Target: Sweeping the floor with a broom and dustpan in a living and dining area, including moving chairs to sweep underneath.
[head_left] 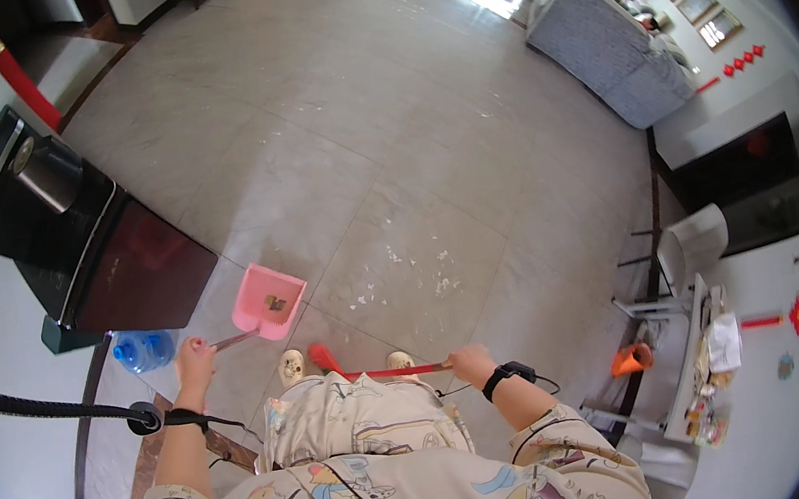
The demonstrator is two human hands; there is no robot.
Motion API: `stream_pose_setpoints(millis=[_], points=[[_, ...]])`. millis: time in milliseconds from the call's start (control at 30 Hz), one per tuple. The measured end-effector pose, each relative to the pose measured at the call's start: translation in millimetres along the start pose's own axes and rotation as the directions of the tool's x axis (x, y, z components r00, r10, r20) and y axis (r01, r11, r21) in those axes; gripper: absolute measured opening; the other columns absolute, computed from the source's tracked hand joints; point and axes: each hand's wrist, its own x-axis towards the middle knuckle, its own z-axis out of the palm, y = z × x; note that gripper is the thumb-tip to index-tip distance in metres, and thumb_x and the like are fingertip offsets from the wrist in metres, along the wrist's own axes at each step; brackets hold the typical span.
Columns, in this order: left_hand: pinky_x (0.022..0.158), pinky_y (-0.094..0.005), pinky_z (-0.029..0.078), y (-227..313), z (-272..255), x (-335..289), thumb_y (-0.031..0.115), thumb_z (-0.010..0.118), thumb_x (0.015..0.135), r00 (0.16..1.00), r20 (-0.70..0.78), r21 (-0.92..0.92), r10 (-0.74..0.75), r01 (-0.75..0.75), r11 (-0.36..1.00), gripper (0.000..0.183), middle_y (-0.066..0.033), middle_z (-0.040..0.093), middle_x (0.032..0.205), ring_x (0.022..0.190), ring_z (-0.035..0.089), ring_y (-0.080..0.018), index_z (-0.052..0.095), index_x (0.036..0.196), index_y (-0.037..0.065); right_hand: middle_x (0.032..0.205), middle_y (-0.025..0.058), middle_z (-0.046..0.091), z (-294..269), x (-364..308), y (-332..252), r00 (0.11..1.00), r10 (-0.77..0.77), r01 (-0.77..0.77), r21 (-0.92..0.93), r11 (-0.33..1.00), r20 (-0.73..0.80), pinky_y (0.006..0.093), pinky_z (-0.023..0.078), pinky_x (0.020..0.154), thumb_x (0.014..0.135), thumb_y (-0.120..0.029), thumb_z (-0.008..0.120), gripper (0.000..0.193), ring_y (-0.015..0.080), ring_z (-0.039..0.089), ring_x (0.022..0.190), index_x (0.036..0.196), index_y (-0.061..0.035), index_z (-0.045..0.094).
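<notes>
My left hand (194,361) is closed round the handle of a pink dustpan (251,287), whose pan lies on or just over the floor ahead of my left foot. A small brownish piece (275,303) sits in the pan. My right hand (473,365) grips the red stick of what looks like a small broom (385,372). The stick runs leftward across my legs, and its red head (321,357) is between my light shoes, nearer the left one. Small white scraps (440,259) are scattered on the tiles in front of my feet.
A dark cabinet-like appliance (135,269) stands at the left, with clear blue-tinted plastic bottles (144,350) beside it. On the right are a white chair (692,246), a cluttered narrow table (690,383) and an orange container (631,358). A grey sofa (606,51) stands far right.
</notes>
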Motion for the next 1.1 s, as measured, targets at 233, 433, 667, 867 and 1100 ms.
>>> stream_pose_setpoints(millis=[233, 433, 667, 867, 1100], points=[[0.041, -0.0257, 0.043, -3, 12, -166, 0.007, 0.066, 0.077, 0.939, -0.293, -0.214, -0.181, 0.121, 0.969, 0.023, -0.0082, 0.063, 0.088, 0.060, 0.058, -0.0130, 0.058, 0.098, 0.001, 0.089, 0.0064, 0.069, -34, 13, 186, 0.987, 0.147, -0.137, 0.126, 0.983, -0.072, 0.0383, 0.052, 0.069, 0.082, -0.019, 0.055, 0.029, 0.0281, 0.066, 0.083, 0.101, -0.0346, 0.070], [0.039, -0.0248, 0.040, 12, 49, -297, 0.008, 0.064, 0.080, 0.835, -0.327, -0.378, -0.443, 0.314, 0.871, 0.018, -0.0063, 0.059, 0.082, 0.049, 0.050, -0.0099, 0.055, 0.095, 0.002, 0.090, 0.0063, 0.069, -58, 27, 311, 0.955, 0.240, -0.244, -0.002, 0.970, -0.177, 0.0386, 0.052, 0.071, 0.081, -0.021, 0.058, 0.026, 0.0293, 0.066, 0.085, 0.101, -0.0329, 0.070], [0.037, -0.0228, 0.038, 13, 106, -416, 0.008, 0.064, 0.082, 0.686, -0.343, -0.558, -0.641, 0.401, 0.727, 0.015, -0.0034, 0.057, 0.078, 0.048, 0.048, -0.0093, 0.052, 0.089, 0.005, 0.086, 0.0130, 0.068, -85, -9, 319, 0.953, 0.080, -0.111, -0.091, 0.990, -0.291, 0.0403, 0.052, 0.071, 0.080, -0.020, 0.059, 0.015, 0.0315, 0.066, 0.083, 0.089, -0.0136, 0.070], [0.036, -0.0222, 0.037, 12, 151, -518, 0.007, 0.063, 0.081, 0.607, -0.357, -0.669, -0.710, 0.365, 0.648, 0.014, -0.0027, 0.055, 0.073, 0.050, 0.049, -0.0085, 0.052, 0.090, 0.004, 0.088, 0.0119, 0.067, -41, -41, 293, 0.980, -0.048, 0.050, 0.001, 0.999, -0.195, 0.0429, 0.052, 0.070, 0.081, -0.022, 0.055, 0.025, 0.0331, 0.065, 0.082, 0.101, -0.0271, 0.069], [0.035, -0.0224, 0.036, 3, 229, -643, 0.005, 0.064, 0.078, 0.475, -0.358, -0.778, -0.804, 0.323, 0.538, 0.013, -0.0024, 0.055, 0.067, 0.048, 0.051, -0.0090, 0.052, 0.084, 0.005, 0.099, 0.0146, 0.065, 61, -33, 217, 0.981, -0.190, 0.193, 0.201, 0.961, -0.031, 0.0432, 0.050, 0.080, 0.083, -0.032, 0.055, 0.025, 0.0340, 0.062, 0.094, 0.102, -0.0248, 0.069]])
